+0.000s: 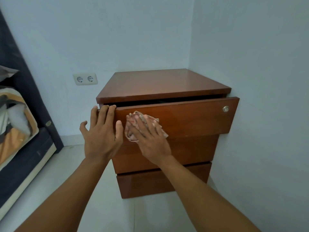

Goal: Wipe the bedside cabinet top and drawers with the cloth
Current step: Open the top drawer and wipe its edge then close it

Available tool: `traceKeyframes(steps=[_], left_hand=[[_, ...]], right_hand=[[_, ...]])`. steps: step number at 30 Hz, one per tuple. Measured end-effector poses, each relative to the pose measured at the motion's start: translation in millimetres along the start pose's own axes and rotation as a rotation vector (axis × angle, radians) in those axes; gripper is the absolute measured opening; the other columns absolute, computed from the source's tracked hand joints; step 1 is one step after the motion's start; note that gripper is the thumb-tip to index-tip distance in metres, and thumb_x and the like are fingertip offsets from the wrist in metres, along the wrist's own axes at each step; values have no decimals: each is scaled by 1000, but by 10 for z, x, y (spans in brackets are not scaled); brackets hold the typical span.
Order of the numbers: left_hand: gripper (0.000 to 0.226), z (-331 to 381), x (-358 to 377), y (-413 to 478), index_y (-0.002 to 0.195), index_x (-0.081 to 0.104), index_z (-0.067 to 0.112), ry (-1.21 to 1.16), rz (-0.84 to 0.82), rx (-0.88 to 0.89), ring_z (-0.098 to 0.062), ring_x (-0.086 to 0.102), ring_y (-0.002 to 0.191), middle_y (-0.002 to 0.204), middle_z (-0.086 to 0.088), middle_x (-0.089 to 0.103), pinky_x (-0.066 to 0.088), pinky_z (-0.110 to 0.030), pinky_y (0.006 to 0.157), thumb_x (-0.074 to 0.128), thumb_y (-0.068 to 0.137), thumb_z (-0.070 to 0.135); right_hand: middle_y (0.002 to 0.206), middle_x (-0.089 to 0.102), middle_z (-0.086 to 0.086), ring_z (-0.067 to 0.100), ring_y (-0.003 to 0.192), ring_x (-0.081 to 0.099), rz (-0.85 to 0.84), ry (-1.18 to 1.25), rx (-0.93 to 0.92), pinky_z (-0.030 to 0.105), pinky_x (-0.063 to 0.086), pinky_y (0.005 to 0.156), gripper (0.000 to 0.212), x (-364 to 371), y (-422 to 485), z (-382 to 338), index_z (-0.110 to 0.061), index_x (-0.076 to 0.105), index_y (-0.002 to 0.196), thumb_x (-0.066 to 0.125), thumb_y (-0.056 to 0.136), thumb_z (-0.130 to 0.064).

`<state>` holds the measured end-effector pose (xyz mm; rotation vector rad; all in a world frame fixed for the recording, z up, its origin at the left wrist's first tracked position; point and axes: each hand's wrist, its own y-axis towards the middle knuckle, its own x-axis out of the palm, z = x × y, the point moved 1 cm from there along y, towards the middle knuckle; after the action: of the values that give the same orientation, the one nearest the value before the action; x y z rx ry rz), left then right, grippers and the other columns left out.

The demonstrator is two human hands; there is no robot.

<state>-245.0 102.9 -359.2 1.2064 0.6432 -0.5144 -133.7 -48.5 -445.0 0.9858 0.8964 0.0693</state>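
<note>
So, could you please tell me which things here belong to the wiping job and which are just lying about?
Job: cabinet, top drawer pulled out, cloth, right hand pressing the cloth on the drawer front, left hand gripping the drawer's top edge.
Lying about: wall socket, bed.

Glossy reddish-brown bedside cabinet [160, 84] with a silver lock [225, 109]; cloth [130, 131] patterned in pink, red and cream; pale blue-white walls [117, 30]; cream socket [85, 79]; dark navy bed [25, 158] with orange, white and grey bedding [15, 139].
</note>
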Motion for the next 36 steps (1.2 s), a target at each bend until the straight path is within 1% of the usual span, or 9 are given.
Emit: traceKeyframes(steps=[4, 9, 15, 18, 21, 23, 26, 31, 36], left_hand=[[63, 29, 24, -1, 151, 38, 23, -14, 16, -16, -26, 23, 152, 158, -2, 38, 25, -66, 114, 23, 98, 52], [62, 26, 67, -2, 152, 35, 23, -20, 24, -31, -27, 20, 153, 160, -1, 35, 23, -66, 115, 26, 98, 52], [63, 27, 57, -4, 153, 32, 24, 6, -3, -22, -28, 16, 154, 161, -1, 32, 21, -68, 116, 25, 98, 53], [65, -19, 80, -3, 156, 26, 27, 49, -36, -18, -28, 10, 156, 166, -1, 24, 14, -70, 117, 23, 99, 57], [68, -63, 83, -16, 161, 13, 30, 87, -79, -7, -27, -1, 158, 171, 0, 10, 6, -71, 117, 23, 99, 58], [72, -60, 44, -33, 162, 7, 30, 97, -110, 4, -27, -5, 157, 171, 0, 2, 4, -73, 117, 27, 98, 58], [77, -7, -20, -206, 162, 10, 29, 59, -124, -25, -28, -3, 157, 171, -2, -2, 3, -70, 117, 31, 95, 58], [79, -90, 77, -559, 163, 8, 30, 117, -255, -76, -32, -6, 157, 171, -1, -7, 7, -71, 118, 23, 92, 62], [80, -180, 195, -491, 163, 3, 29, 178, -290, -51, -33, -8, 156, 171, -3, -10, 8, -72, 117, 23, 94, 63]], right_hand=[[169, -21, 11, 35, 156, -19, -15, -88, 130, 54, 1, 125, 73, 8, -470, 698, -24, -3, 164, 35, 104, -43], [169, -5, 25, 47, 156, -4, -93, -94, 362, 61, 11, 125, 70, -164, -978, 1622, -20, -4, 164, 24, 105, -43], [170, 4, 22, 45, 156, 2, -67, -1, 562, 59, 23, 121, 73, -399, -1060, 1832, -18, 5, 165, 43, 103, -17], [171, 16, 11, 37, 157, 12, 34, 188, 684, 46, 30, 117, 78, -554, -990, 1645, -19, 20, 164, 51, 96, 5], [151, 51, 9, 33, 128, 55, 181, 312, 740, 34, 52, 92, 56, -807, -841, 1413, -17, 56, 143, 53, 89, -2], [125, 63, 8, 26, 94, 64, 142, 332, 671, 22, 47, 64, 39, -986, -713, 1223, -16, 64, 124, 56, 86, -12], [122, 56, 6, 16, 74, 56, -51, 277, 532, 17, 38, 51, 54, -1140, -539, 921, -21, 53, 135, 68, 84, -16], [172, 6, 2, 7, 55, 48, -375, 106, 479, 17, 30, 43, 84, -1141, -494, 586, -33, 12, 163, 58, 92, -28], [172, -17, -1, 9, 53, 49, -507, 73, 480, 20, 31, 45, 94, -1024, -469, 511, -33, -6, 163, 56, 93, -30]])
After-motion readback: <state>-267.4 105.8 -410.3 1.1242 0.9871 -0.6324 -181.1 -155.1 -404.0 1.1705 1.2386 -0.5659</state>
